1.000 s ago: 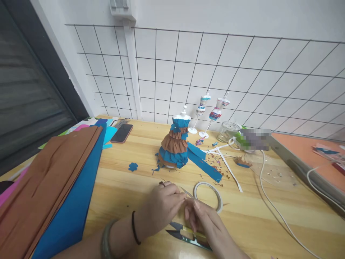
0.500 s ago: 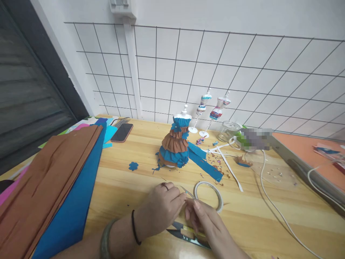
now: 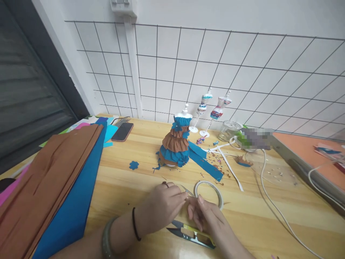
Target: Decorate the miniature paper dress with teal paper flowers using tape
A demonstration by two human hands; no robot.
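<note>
My left hand [image 3: 167, 203], with a ring and a black band at the wrist, pinches a thin pale strip of tape [image 3: 188, 192] between thumb and finger. Facing it, my right hand [image 3: 208, 216] is closed, its thumb pressed to the index finger at the same strip. The fingertips hide most of the strip. Just beyond the right hand lies a tape roll [image 3: 221, 199] on its side. Thread snips [image 3: 185, 235] with a yellow and black body rest below the hands. Behind stands a small dress form [image 3: 176, 140] in ruffled blue and brown paper.
Brown crepe paper [image 3: 54, 172] and blue paper [image 3: 72, 201] cover the table's left side. A blue paper flower [image 3: 134, 165], a phone [image 3: 122, 132], blue strips [image 3: 207, 166], paper scraps, two small mannequins [image 3: 217, 113], a glass jar [image 3: 229, 130] and a white cable [image 3: 265, 187] lie around.
My right hand has shifted slightly away from the left, and a little more of the snips shows. The left hand stays almost in place.
</note>
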